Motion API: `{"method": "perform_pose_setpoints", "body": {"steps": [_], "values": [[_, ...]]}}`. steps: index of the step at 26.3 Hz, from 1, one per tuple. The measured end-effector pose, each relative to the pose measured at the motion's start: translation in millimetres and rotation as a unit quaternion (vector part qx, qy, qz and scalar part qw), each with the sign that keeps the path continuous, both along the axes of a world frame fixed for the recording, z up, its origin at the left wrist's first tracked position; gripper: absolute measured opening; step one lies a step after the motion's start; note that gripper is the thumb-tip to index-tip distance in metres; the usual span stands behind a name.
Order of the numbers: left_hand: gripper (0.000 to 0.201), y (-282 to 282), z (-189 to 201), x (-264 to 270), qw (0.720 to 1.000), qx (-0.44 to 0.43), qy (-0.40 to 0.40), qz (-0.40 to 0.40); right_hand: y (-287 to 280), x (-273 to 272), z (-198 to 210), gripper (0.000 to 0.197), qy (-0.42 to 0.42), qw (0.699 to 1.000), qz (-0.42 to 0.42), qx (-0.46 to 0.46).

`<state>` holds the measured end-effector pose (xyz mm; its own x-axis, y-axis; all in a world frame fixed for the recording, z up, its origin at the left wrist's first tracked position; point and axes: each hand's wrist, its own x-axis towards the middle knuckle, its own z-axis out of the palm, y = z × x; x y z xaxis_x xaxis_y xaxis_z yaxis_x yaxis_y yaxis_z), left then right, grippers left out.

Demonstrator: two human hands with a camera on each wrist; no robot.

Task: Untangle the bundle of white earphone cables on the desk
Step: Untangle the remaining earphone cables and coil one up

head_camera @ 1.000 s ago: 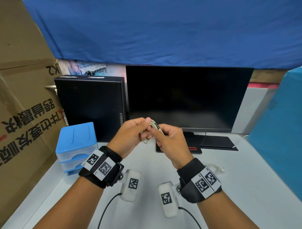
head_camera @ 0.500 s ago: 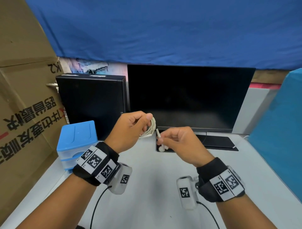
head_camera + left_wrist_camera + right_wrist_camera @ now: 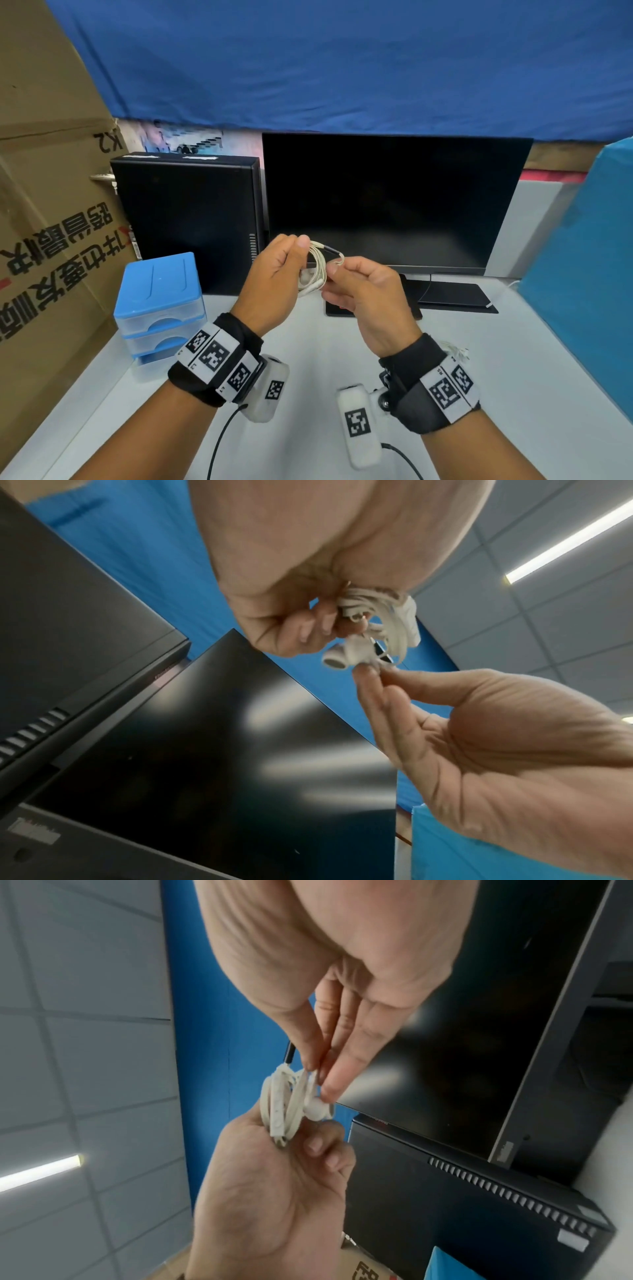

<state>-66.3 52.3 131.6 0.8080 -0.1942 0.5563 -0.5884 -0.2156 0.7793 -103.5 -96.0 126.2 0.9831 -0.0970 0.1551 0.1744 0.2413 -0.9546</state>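
Observation:
A coiled bundle of white earphone cable (image 3: 317,270) is held in the air in front of the monitor. My left hand (image 3: 301,262) grips one side of the coil (image 3: 387,615) between thumb and curled fingers. My right hand (image 3: 331,274) pinches a white earbud (image 3: 346,656) at the coil's lower edge with thumb and forefinger. In the right wrist view the right fingertips (image 3: 323,1080) close on the earbud (image 3: 318,1110) just above the left hand (image 3: 284,1177), which holds the coil (image 3: 279,1104). A dark plug end (image 3: 334,249) sticks out of the top of the coil.
Behind the hands stand a black monitor (image 3: 394,202) and a black computer case (image 3: 185,219). A blue drawer box (image 3: 159,301) sits at the left by a cardboard box (image 3: 51,205). A teal box (image 3: 589,274) is at the right. Another white cable (image 3: 457,351) lies on the white desk (image 3: 315,377).
The right hand, which had drawn an earbud down and away from the coil, has moved back left to the coil. The left hand still holds the bundle, slightly further right.

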Motion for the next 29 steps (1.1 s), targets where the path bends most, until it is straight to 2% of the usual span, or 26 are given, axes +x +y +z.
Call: {"method": "perform_pose_setpoints", "body": {"steps": [5, 8, 13, 15, 17, 19, 21, 23, 25, 27, 29], "values": [[0.045, 4, 6, -6, 1.000, -0.002, 0.009, -0.009, 2, 0, 1, 0.012, 0.010, 0.990, 0.082, 0.111], [0.054, 3, 7, -9, 1.000, 0.008, -0.003, -0.014, 5, 0, 2, 0.010, 0.018, 0.976, 0.100, 0.192], [0.047, 2, 0, -11, 0.999, -0.019, 0.025, -0.023, 15, -3, -4, 0.018, 0.034, 0.950, 0.124, 0.284], [0.047, 0, -1, -13, 0.996, -0.058, 0.061, -0.041, 18, -5, -4, 0.016, 0.039, 0.950, 0.127, 0.281], [0.044, -2, 1, -18, 0.985, -0.122, 0.113, -0.045, 21, -4, -4, 0.006, 0.030, 0.971, 0.089, 0.221], [0.043, -4, 2, -19, 0.975, -0.164, 0.142, -0.043, 22, -5, -4, 0.010, 0.014, 0.986, 0.042, 0.160], [0.047, -4, 3, -17, 0.975, -0.168, 0.141, -0.039, 25, -7, -5, 0.010, 0.010, 0.984, 0.042, 0.171], [0.050, -6, 3, -15, 0.975, -0.168, 0.140, -0.039, 25, -10, -2, 0.006, 0.019, 0.970, 0.070, 0.231], [0.051, -10, 1, -16, 0.971, -0.178, 0.156, -0.031, 26, -10, 2, 0.011, 0.016, 0.958, 0.091, 0.273], [0.051, -11, -1, -17, 0.967, -0.194, 0.164, -0.022, 26, -9, 2, 0.010, 0.003, 0.963, 0.080, 0.257], [0.050, -10, 1, -18, 0.967, -0.199, 0.158, -0.014, 27, -9, -1, 0.005, -0.010, 0.977, 0.060, 0.203]]}}
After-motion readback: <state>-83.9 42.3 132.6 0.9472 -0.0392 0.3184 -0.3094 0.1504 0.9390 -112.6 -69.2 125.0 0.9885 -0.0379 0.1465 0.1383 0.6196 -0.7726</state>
